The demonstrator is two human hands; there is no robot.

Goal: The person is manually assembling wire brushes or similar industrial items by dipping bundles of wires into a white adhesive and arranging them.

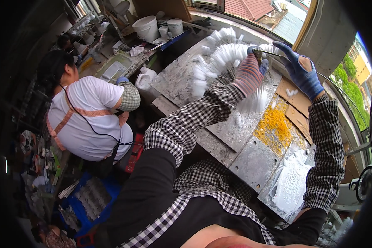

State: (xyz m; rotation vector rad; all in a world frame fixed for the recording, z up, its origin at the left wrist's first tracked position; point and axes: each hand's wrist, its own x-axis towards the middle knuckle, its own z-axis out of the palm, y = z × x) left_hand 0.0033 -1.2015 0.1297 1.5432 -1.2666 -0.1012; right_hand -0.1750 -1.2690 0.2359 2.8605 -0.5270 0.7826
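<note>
At the centre and right of the frame a grey metal tabletop (252, 159) stretched from the lower right toward the window, streaked with white residue. In the left half a co-worker in a white shirt (87, 115) sat bent over, well apart from the person's hands. On the upper part of the tabletop lay a fan of thin rods with white tips (219, 58), spread like a half wheel. Right of centre a heap of yellow rubber bands (273, 124) rested on the metal beside brown cardboard (295, 105). The left hand (251, 70), in a striped glove, had its grip closed around the gathered ends of the rods. The right hand (299, 68), in a blue glove, hovered just beside it, fingers loosely spread, holding nothing that could be made out.
</note>
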